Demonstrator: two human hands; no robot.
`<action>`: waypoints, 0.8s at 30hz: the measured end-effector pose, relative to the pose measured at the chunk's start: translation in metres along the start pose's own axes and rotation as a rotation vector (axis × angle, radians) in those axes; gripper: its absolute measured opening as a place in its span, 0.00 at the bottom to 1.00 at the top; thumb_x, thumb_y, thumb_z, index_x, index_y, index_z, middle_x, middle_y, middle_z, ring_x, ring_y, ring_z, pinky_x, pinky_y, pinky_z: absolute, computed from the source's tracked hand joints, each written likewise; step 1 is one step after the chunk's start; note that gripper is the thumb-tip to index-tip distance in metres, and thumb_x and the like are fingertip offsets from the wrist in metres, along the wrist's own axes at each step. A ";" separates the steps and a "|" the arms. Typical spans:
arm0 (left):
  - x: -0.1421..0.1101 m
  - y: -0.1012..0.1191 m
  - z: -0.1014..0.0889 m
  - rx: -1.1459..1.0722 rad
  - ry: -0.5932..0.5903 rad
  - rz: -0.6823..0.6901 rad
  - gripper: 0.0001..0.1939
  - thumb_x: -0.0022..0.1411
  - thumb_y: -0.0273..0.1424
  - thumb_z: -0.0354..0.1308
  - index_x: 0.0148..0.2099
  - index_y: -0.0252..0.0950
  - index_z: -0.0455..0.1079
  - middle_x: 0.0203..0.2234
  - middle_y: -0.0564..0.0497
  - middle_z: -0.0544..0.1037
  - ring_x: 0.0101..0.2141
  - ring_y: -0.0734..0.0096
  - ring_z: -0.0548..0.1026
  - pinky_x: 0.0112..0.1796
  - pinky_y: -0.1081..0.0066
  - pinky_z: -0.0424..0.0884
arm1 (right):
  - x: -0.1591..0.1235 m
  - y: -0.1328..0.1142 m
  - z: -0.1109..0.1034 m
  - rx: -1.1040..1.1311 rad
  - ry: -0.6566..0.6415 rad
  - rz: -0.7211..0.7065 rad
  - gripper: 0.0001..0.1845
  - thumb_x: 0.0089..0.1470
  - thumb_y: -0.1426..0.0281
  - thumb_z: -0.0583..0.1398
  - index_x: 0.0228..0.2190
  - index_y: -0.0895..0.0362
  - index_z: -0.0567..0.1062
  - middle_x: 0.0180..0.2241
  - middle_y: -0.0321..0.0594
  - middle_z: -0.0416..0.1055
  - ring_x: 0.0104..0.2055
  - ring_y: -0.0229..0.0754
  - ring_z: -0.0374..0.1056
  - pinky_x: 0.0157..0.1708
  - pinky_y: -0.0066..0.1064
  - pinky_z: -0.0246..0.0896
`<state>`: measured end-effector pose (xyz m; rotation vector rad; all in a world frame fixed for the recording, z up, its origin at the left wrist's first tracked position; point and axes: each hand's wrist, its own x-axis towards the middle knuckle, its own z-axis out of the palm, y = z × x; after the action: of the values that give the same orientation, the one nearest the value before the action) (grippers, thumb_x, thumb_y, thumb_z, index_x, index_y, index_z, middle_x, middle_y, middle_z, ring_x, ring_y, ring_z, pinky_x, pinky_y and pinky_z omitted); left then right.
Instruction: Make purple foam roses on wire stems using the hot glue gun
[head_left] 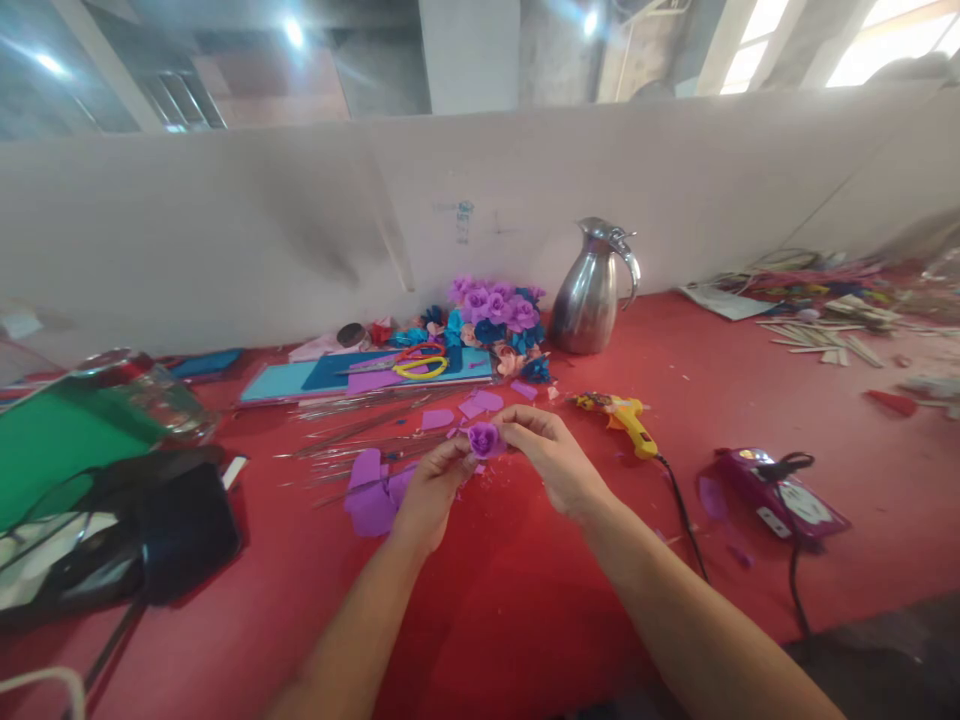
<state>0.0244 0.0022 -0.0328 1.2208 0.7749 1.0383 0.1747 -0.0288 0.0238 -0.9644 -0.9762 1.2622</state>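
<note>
A small purple paper flower (484,440) is held up over the red table between my two hands. My left hand (437,478) pinches it low on its left side. At its right edge, the fingertips of my right hand (546,448) are closed on an outer petal. Cut purple paper pieces (369,495) lie beside and beneath my left hand. Smaller purple petals (480,402) are scattered just beyond the flower. Thin metal wires (360,440) are spread to the left of it.
Scissors (420,367) rest on coloured paper sheets (281,380). Finished paper flowers (495,308) are heaped by a steel jug (589,295). To the right lie a yellow glue gun (626,420) with its cord and a purple power strip (784,495). A black bag (187,530) is at left.
</note>
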 end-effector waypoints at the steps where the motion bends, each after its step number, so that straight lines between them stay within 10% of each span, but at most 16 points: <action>1: 0.000 0.000 0.000 0.010 0.002 0.006 0.09 0.54 0.37 0.64 0.33 0.37 0.76 0.30 0.51 0.76 0.33 0.71 0.69 0.38 0.71 0.63 | 0.000 0.001 0.000 -0.007 0.004 -0.003 0.07 0.41 0.66 0.62 0.20 0.56 0.73 0.21 0.33 0.68 0.27 0.35 0.61 0.33 0.29 0.56; 24: 0.000 0.009 0.008 -0.282 0.080 0.029 0.06 0.48 0.30 0.67 0.30 0.37 0.74 0.24 0.54 0.75 0.29 0.73 0.71 0.35 0.72 0.65 | -0.002 0.010 0.004 0.338 -0.128 0.246 0.07 0.38 0.69 0.67 0.22 0.58 0.75 0.21 0.34 0.73 0.23 0.32 0.65 0.28 0.25 0.58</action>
<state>0.0296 0.0000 -0.0222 0.9560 0.6482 1.1828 0.1680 -0.0297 0.0153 -0.7598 -0.7232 1.6516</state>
